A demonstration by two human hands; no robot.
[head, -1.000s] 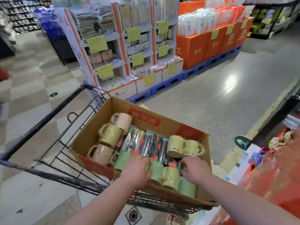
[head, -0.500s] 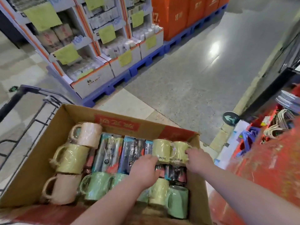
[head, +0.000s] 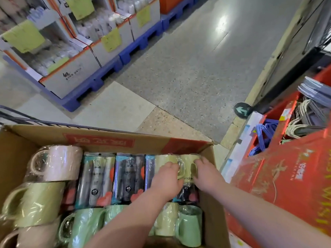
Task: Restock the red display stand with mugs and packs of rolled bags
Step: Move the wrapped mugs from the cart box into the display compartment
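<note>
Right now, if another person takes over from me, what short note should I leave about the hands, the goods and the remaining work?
The left hand grips a yellow mug at the far right of the box.
The right hand grips the next yellow mug beside it.
Neither mug is out of the box.
The packs lie in a row mid-box; other mugs line the left and near sides.
Done: no mug or pack shows on the red stand, at the right.
Left: move everything there.

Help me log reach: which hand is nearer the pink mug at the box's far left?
Left. The left hand grips a yellow mug, right of the bag packs beside the pink mug; the right hand grips the next mug, farther right.
</note>
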